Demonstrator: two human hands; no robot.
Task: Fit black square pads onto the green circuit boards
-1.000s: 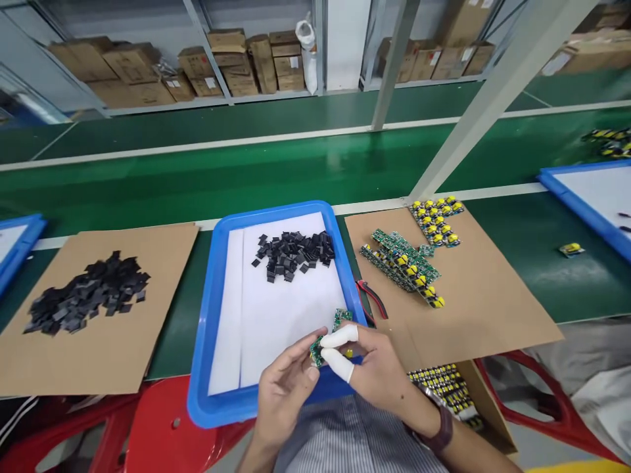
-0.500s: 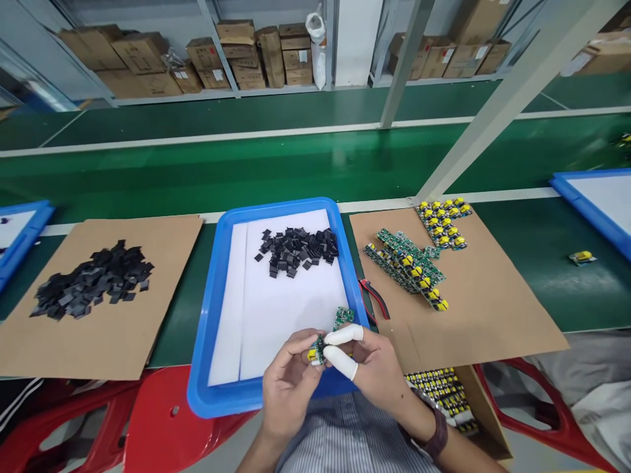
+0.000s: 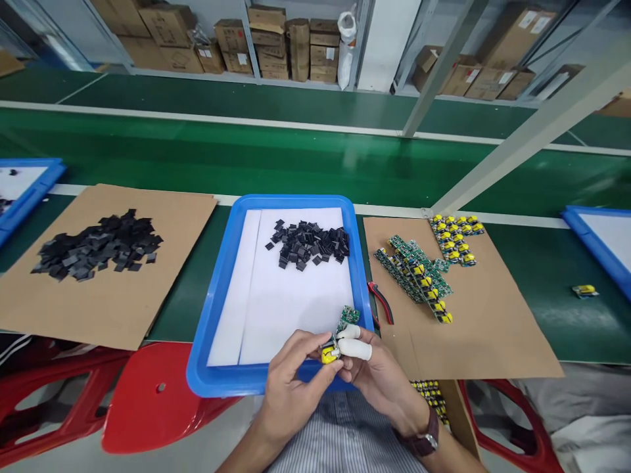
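Over the front edge of a blue tray [image 3: 224,276] with a white lining, both hands meet at a small circuit board with a yellow component [image 3: 329,355]. My left hand [image 3: 298,381] pinches it between thumb and fingers. My right hand [image 3: 379,378], white covers on two fingers, is closed against the board's right side; its fingers partly hide the board. Just behind those fingertips is another small green board [image 3: 348,316]; whether it touches them I cannot tell. A pile of small black pieces [image 3: 310,243] lies in the tray's far part.
On the right, cardboard [image 3: 486,328] bears strips of circuit boards [image 3: 419,279] and a yellow-topped group [image 3: 454,238]. Red-handled pliers [image 3: 382,303] lie beside the tray. More black pieces [image 3: 101,246] cover the left cardboard. A slanted post [image 3: 513,131] rises behind. A red stool [image 3: 152,401] stands front left.
The held board has turned, so its yellow component now faces me more. My right fingers have shifted across its top. The whole view has swung slightly.
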